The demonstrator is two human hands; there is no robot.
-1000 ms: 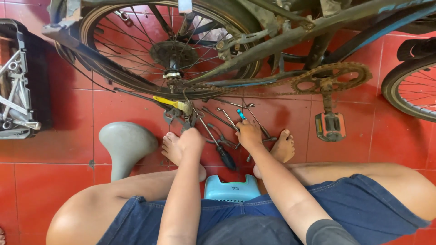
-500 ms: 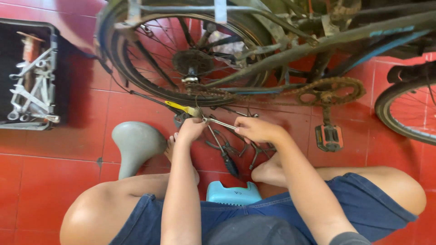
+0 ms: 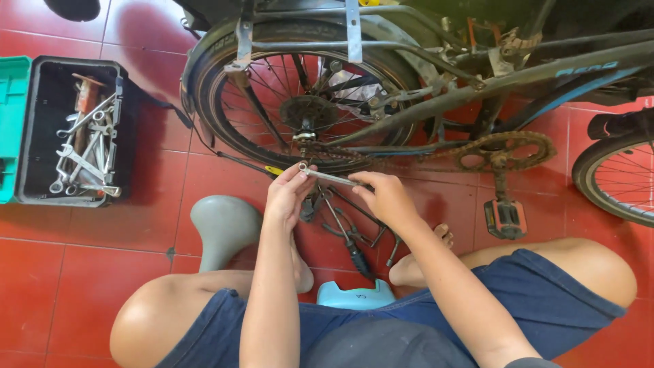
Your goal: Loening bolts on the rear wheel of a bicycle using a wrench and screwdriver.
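Observation:
I sit on a red tiled floor in front of an upturned bicycle's rear wheel (image 3: 300, 109). A silver wrench (image 3: 327, 177) lies level between my hands, just below the wheel hub and chain. My left hand (image 3: 289, 194) pinches its ring end and my right hand (image 3: 385, 197) grips the other end. Several loose tools (image 3: 347, 228) lie on the floor under my hands, between my bare feet.
A black toolbox (image 3: 68, 136) with several spanners and a green lid stands at the left. A grey bicycle saddle (image 3: 221, 228) lies by my left knee. The chainring and pedal (image 3: 504, 184) are to the right, another wheel (image 3: 616, 177) at the far right, a light blue stool (image 3: 354, 296) beneath me.
Both hands have risen from the tools on the floor and now hold a silver wrench up near the wheel hub. The view has tilted down and left, showing more of the toolbox.

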